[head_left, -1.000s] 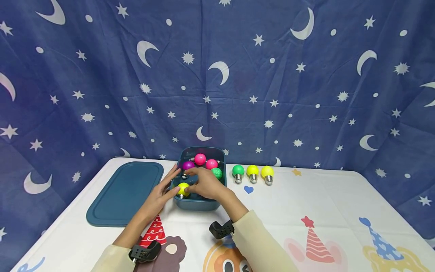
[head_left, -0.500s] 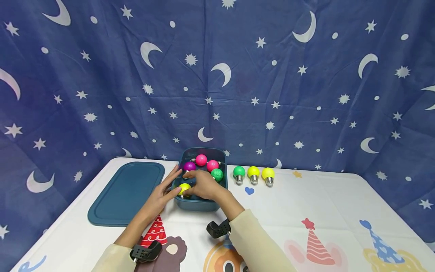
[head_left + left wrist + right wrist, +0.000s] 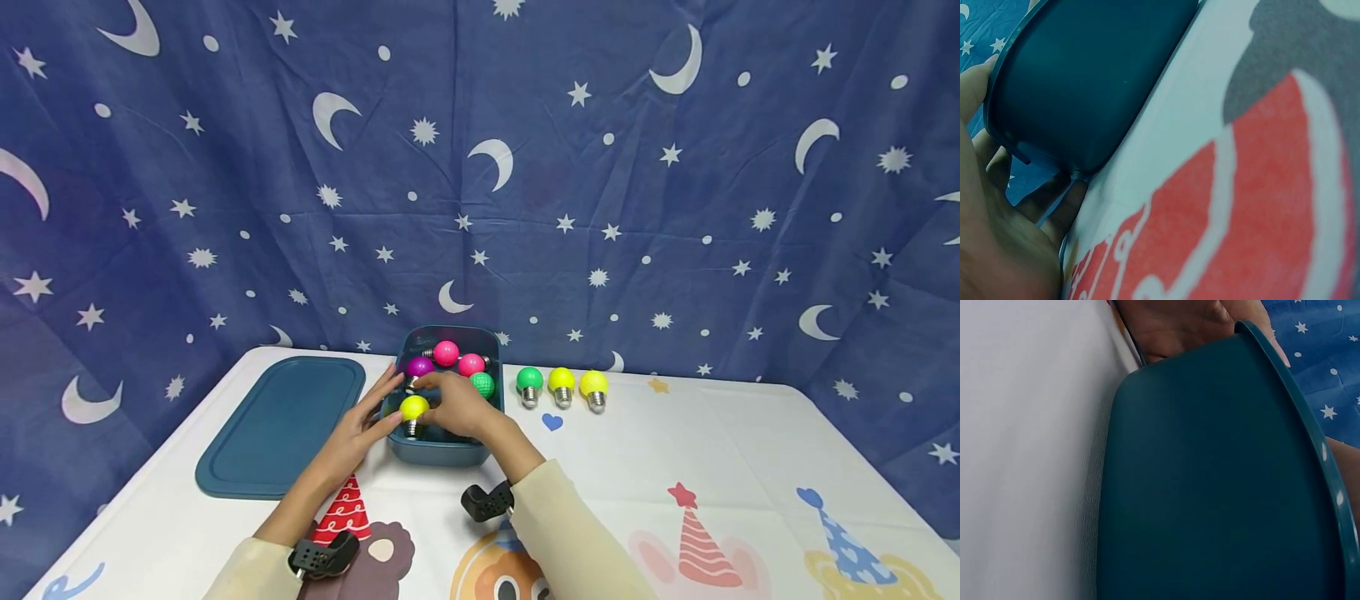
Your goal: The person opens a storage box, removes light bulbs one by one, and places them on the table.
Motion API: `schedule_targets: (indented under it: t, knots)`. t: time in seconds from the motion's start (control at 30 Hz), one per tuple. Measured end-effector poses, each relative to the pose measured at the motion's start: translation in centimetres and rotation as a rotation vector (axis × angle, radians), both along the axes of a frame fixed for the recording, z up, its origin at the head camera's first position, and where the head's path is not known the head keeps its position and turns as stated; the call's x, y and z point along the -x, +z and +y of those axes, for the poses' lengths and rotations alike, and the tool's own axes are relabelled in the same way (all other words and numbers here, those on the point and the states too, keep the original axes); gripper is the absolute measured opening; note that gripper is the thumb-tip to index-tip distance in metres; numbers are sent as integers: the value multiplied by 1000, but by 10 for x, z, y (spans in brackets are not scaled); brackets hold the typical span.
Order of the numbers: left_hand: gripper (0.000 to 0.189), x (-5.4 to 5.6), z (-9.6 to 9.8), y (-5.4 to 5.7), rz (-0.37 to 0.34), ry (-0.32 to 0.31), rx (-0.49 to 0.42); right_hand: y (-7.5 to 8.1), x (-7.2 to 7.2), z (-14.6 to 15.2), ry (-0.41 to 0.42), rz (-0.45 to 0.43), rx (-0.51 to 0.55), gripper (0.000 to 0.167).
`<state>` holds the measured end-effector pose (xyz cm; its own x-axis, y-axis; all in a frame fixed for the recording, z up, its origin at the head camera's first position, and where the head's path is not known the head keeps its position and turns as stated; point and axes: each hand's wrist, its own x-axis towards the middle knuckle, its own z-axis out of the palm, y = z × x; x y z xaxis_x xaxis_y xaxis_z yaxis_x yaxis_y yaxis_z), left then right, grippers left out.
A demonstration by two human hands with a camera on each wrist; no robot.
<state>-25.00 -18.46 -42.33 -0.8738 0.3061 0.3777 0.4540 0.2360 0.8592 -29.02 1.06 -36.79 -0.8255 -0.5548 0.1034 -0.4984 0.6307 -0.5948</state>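
A dark teal box (image 3: 435,454) at the back of the table holds several round colored light bulbs. My right hand (image 3: 461,408) reaches over its near right rim and pinches a yellow bulb (image 3: 413,407) between thumb and index finger, metal base down. My left hand (image 3: 352,437) rests along the box's left side, fingers fairly straight, thumb at the rim close to that bulb. In the left wrist view its fingers (image 3: 1065,209) lie by the box wall. Further back in the box are a purple bulb (image 3: 420,367), two pink bulbs (image 3: 446,353) and a textured green bulb (image 3: 482,384).
Right of the box, a green bulb (image 3: 529,379) and two yellow bulbs (image 3: 562,381) lie in a row, bases toward me. A flat teal lid (image 3: 281,425) lies to the left. A star-patterned blue curtain (image 3: 600,167) hangs behind the white printed tablecloth (image 3: 600,467).
The yellow bulb in my right hand has come up a little and shifted right, showing more of its metal base. My left hand stays at the box; the head view has shifted slightly.
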Motion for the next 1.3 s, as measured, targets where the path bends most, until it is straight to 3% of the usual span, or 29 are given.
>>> schedule_targets:
  t: [0.47, 0.93, 1.3]
  knots:
    - [55, 1, -1, -1, 7, -9, -3, -5, 1, -11, -12, 31, -77, 60]
    - [56, -1, 1, 0, -40, 21, 4, -4, 3, -6, -12, -82, -47, 47]
    - [57, -1, 1, 0, -41, 11, -9, -3, 0, -8, 1, 36, -106, 49]
